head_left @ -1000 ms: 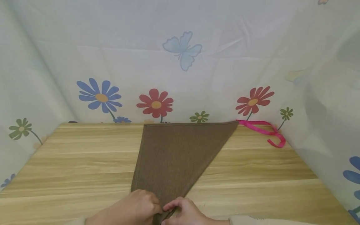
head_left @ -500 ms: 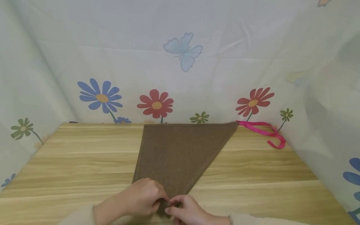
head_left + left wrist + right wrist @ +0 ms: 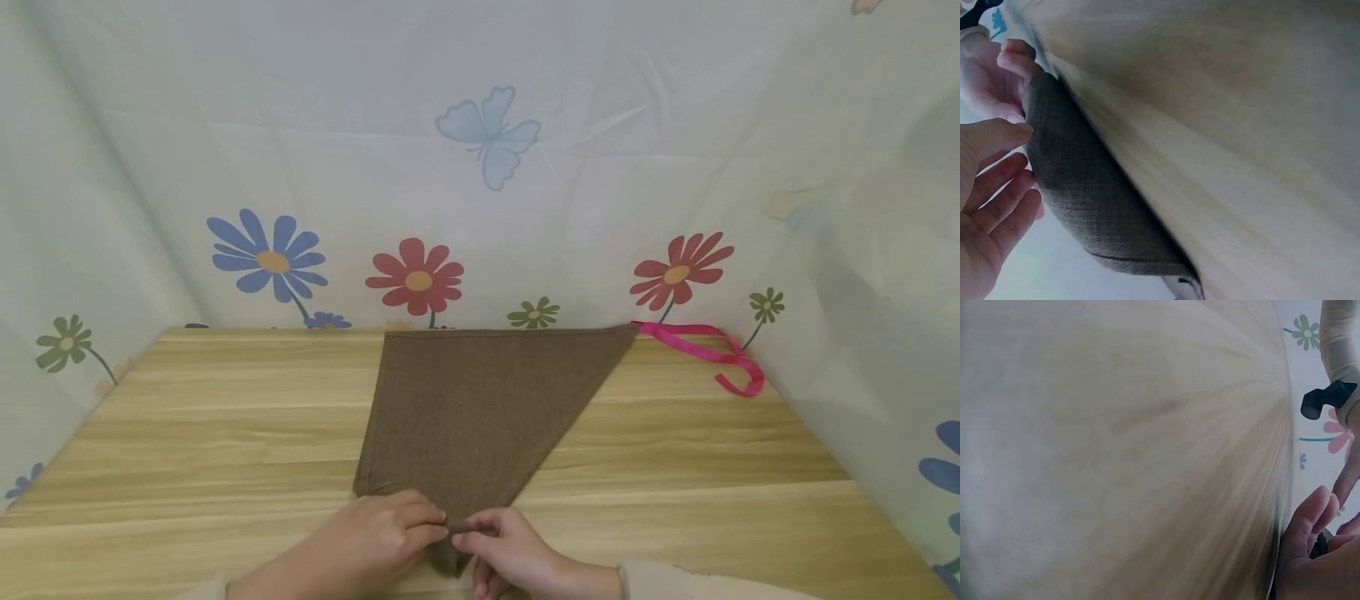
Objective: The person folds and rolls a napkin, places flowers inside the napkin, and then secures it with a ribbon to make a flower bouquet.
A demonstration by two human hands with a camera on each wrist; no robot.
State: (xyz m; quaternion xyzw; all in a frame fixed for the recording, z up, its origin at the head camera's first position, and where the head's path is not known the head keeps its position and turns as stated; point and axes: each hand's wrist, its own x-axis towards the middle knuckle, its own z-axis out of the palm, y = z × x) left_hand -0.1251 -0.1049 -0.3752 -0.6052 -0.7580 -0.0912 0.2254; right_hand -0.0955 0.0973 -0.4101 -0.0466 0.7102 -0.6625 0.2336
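Observation:
A brown cloth (image 3: pixel 480 408) lies on the table, wide at the far side and narrowing toward me. A pink ribbon (image 3: pixel 686 343) runs from its far right corner. At the narrow near end my left hand (image 3: pixel 382 533) pinches the cloth between thumb and fingertips. Facing it, my right hand (image 3: pixel 517 550) pinches the same spot with thumb and index finger, its other fingers curled beneath. A small pointed tip of cloth pokes out below the fingertips. In the left wrist view, the left thumb presses on the edge of the cloth (image 3: pixel 1091 187).
The wood-grain table (image 3: pixel 225 417) reaches back to a white curtain (image 3: pixel 337 167) printed with flowers and a butterfly, which also hangs at both sides. The ribbon's loose end curls near the table's right edge. A dark wrist strap (image 3: pixel 1329 400) shows on the left arm.
Both hands have stayed at the cloth's near end, with the fingertips shifting slightly away from me and right. The left hand has turned flatter, and the near tip now shows folded below the fingers.

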